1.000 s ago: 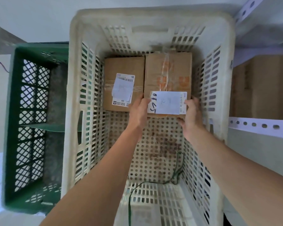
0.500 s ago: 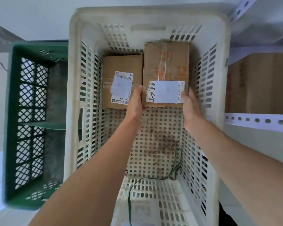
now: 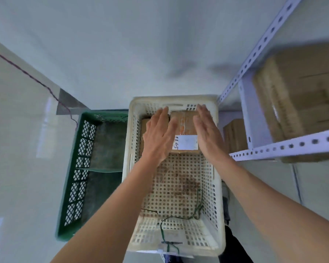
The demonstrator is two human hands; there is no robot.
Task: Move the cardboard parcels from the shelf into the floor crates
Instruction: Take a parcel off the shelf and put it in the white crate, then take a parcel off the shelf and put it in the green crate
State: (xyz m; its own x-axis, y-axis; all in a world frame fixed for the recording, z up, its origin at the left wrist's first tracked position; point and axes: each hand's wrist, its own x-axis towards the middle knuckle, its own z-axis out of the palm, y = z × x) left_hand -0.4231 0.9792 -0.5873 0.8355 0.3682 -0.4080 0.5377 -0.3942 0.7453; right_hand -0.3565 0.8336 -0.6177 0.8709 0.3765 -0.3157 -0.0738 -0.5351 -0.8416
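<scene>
Two floor crates stand side by side against a pale wall, with metal shelving at the right. Leftmost item: a dark red cord (image 3: 36, 78) running down the wall. Next, a green plastic lattice crate (image 3: 78, 168) on the floor, its right wall touching the neighbouring crate; no parcel shows in it. Next, a cream-white perforated plastic crate (image 3: 215, 209), rectangular, with a stained floor and a loose green string (image 3: 180, 218) lying across its near end. At the far end of this crate lie two brown cardboard parcels: the left one (image 3: 145, 130) is mostly hidden behind the left hand, and the right one, a taped cardboard parcel with a white label (image 3: 185, 130), lies flat against the far wall just beside it. Left hand (image 3: 160, 137): flat, fingers spread, holding nothing, poised above the crate over the left parcel. Right hand (image 3: 207, 133): likewise flat and released, fingers extended, at the right edge of the labelled parcel; whether it touches the cardboard cannot be told. Rightmost: a white slotted-angle metal shelf (image 3: 285, 147) bearing a large brown cardboard box (image 3: 300, 99), blurred, with a smaller brown box (image 3: 235, 135) on a lower level beside the crate.
</scene>
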